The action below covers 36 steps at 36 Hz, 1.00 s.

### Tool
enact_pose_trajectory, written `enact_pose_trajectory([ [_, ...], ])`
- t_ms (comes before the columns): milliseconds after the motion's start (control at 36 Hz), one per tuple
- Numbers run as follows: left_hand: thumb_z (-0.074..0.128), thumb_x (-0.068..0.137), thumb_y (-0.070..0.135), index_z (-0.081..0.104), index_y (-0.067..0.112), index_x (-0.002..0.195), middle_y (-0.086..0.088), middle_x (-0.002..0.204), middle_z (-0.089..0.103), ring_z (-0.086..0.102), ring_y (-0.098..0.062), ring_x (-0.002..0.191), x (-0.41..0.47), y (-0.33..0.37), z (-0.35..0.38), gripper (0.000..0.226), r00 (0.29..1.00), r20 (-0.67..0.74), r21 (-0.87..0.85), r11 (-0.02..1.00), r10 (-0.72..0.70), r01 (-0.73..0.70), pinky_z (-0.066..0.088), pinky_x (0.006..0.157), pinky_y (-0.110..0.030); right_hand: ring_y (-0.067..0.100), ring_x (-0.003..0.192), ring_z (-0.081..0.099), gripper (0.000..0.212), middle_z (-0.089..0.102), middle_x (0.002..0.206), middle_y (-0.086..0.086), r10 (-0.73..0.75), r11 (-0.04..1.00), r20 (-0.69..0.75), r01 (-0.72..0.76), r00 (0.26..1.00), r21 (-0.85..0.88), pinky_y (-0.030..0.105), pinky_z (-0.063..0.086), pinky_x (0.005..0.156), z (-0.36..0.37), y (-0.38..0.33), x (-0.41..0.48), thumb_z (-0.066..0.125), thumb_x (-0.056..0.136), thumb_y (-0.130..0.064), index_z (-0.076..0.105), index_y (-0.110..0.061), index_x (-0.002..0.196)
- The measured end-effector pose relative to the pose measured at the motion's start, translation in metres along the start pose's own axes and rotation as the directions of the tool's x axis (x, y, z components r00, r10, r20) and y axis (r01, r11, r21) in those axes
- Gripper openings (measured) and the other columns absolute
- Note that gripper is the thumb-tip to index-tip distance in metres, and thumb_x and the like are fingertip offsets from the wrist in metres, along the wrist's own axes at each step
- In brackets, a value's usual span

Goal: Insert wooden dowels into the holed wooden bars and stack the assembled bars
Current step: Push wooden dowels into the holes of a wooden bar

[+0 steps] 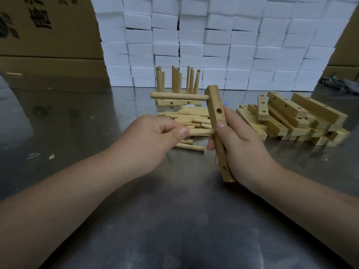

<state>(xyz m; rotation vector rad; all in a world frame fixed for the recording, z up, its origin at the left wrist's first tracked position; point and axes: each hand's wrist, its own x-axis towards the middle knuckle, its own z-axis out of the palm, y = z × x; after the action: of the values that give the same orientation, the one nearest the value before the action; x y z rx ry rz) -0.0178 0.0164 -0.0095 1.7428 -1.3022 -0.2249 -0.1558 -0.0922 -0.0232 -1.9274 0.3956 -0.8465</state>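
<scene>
Dowel (202, 132): left hand (155, 136) pinches, tip at bar (213, 117) edge | bar: right hand (239, 148) grips

Worktop (184, 220) centre: loose dowels (192, 115), heaped.
Right of heap: holed bars (295, 121), piled on worktop.
Behind heap: assembled bars (174, 103), dowels upright.
Rear: stacked boxes (213, 45); cartons (48, 45) at left.

The left hand (155, 136) covers the left end of the dowel (202, 132) it pinches. Where the right end meets the bar (215, 107), beside the right hand (237, 144), I can't tell if it sits in a hole. The loose dowel pile (192, 115) is half hidden behind both. Far left, the cardboard box (48, 35) print is cut off. Far right, a grey bundle (338, 82) is too blurred to name.
</scene>
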Motion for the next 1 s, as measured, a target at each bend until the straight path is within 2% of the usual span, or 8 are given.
enact_pose_trajectory([
  [28,0.050,0.084,0.045,0.065,0.032,0.059,0.016,0.090,0.040,0.029,0.004,0.087,0.000,-0.002,0.001,0.033,0.999,0.015,-0.016,0.999,-0.033,0.034,0.034,0.050,-0.015,0.007,0.051,0.050,0.034,0.056,0.061,-0.014,-0.016,1.000,-0.003,0.016,1.000,-0.024,0.024,0.046,0.048,0.000,0.000,0.000,0.034,0.099,-0.026,0.044,-0.041,0.127],
  [56,0.046,0.083,0.051,0.065,0.028,0.058,0.018,0.053,0.029,0.024,0.001,0.048,0.000,-0.002,0.003,0.039,0.997,0.036,-0.046,0.997,-0.066,0.067,0.030,0.049,-0.024,0.008,0.055,0.051,0.039,0.056,0.062,-0.015,-0.027,0.999,-0.005,0.027,1.000,-0.042,0.026,0.048,0.050,0.000,0.000,0.000,0.035,0.098,-0.026,0.039,-0.035,0.136],
  [139,0.045,0.083,0.051,0.064,0.029,0.054,0.016,0.050,0.028,0.026,-0.001,0.043,0.000,-0.001,0.003,0.041,0.999,0.032,-0.044,0.998,-0.041,0.042,0.029,0.050,-0.023,0.008,0.056,0.052,0.046,0.057,0.062,-0.016,-0.012,0.999,-0.006,0.011,1.000,-0.043,0.027,0.048,0.052,0.000,0.001,0.001,0.036,0.098,-0.027,0.031,-0.029,0.144],
  [194,0.049,0.088,0.039,0.061,0.034,0.052,0.025,0.081,0.045,0.055,0.015,0.067,-0.001,0.003,0.002,0.038,0.999,0.004,0.013,0.999,0.038,-0.038,0.029,0.044,-0.006,0.005,0.048,0.050,0.043,0.057,0.058,-0.012,0.018,1.000,-0.005,-0.018,1.000,-0.004,0.021,0.045,0.048,0.000,0.002,0.001,0.035,0.099,-0.025,0.035,-0.029,0.142],
  [444,0.050,0.086,0.011,0.050,0.026,0.085,0.004,0.057,0.048,0.037,-0.013,0.048,0.005,-0.001,0.006,0.016,0.994,-0.042,-0.263,0.961,-0.098,0.084,0.032,0.056,-0.032,0.010,0.040,0.047,0.025,0.058,0.053,-0.005,0.192,0.949,-0.005,-0.184,0.981,0.258,0.016,0.038,0.040,-0.001,0.005,0.008,0.035,0.100,-0.024,0.054,-0.032,0.114],
  [722,0.052,0.086,0.012,0.063,0.014,0.082,0.006,0.056,0.057,0.044,-0.005,0.043,0.005,0.009,0.005,0.011,0.986,-0.003,-0.735,0.669,-0.168,0.112,0.042,0.043,-0.016,0.014,0.038,0.047,0.028,0.058,0.054,0.000,0.255,0.911,-0.023,-0.233,0.967,0.339,0.018,0.040,0.040,-0.002,0.005,0.010,0.036,0.100,-0.024,0.051,-0.019,0.123],
  [889,0.040,0.096,0.012,0.053,0.022,0.081,0.010,0.078,0.069,0.067,-0.012,0.081,0.005,0.004,0.004,0.022,0.986,-0.164,-0.497,0.864,-0.004,-0.079,0.054,0.073,-0.025,0.014,0.038,0.046,0.022,0.057,0.054,0.001,0.257,0.901,-0.044,-0.223,0.965,0.373,0.017,0.039,0.039,-0.002,0.002,0.011,0.037,0.100,-0.023,0.056,-0.022,0.112],
  [1000,0.043,0.091,0.039,0.058,0.034,0.086,0.010,0.064,0.061,0.059,-0.005,0.062,-0.005,0.002,0.010,0.017,0.985,-0.015,-0.178,0.969,0.174,-0.174,0.049,0.065,-0.024,0.013,0.040,0.047,0.025,0.058,0.056,-0.002,0.206,0.934,-0.036,-0.186,0.978,0.305,0.017,0.039,0.040,0.000,0.002,0.007,0.038,0.099,-0.026,0.053,-0.021,0.119],
])
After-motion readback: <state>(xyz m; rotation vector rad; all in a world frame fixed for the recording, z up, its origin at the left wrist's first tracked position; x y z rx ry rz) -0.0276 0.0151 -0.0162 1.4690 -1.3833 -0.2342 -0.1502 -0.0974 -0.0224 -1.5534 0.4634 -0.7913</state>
